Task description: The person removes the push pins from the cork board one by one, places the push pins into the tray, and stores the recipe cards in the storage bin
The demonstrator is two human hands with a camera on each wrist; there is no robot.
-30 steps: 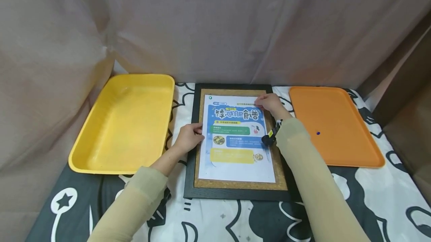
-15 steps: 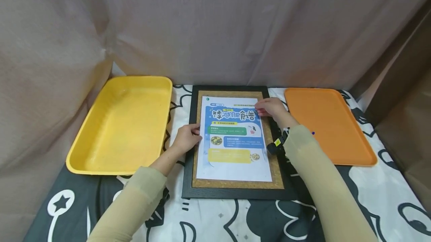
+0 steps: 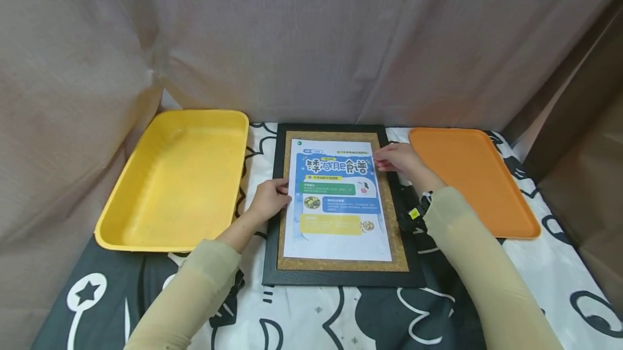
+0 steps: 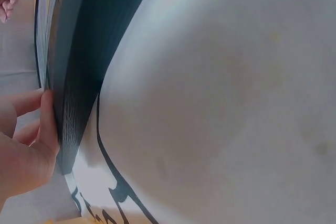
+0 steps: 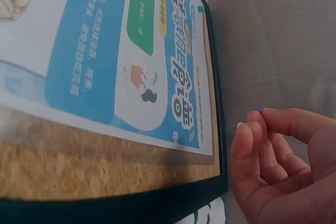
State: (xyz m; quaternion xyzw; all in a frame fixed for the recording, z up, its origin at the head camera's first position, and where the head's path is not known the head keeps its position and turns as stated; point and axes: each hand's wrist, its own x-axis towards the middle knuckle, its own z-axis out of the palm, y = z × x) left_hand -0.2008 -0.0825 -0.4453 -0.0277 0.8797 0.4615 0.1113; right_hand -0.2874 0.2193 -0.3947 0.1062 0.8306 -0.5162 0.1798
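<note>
A printed poster sheet with a clear margin lies on a black-framed cork board. A green push pin sits at its top left corner. My left hand touches the sheet's left edge, thumb and index fingertips spread apart along it. In the left wrist view the fingertips meet the edge beside the frame. My right hand is by the sheet's upper right edge. It pinches a small purple push pin, mostly hidden by the fingertips, a little away from the sheet.
A deep yellow tray stands left of the board. A flat orange tray lies at the right, partly behind my right forearm. A black-and-white patterned cloth covers the table. Grey fabric hangs behind.
My right hand has shifted right and slightly down, from over the sheet's upper right corner to its edge. My left hand keeps its place. The dark blue dot on the orange tray is now hidden.
</note>
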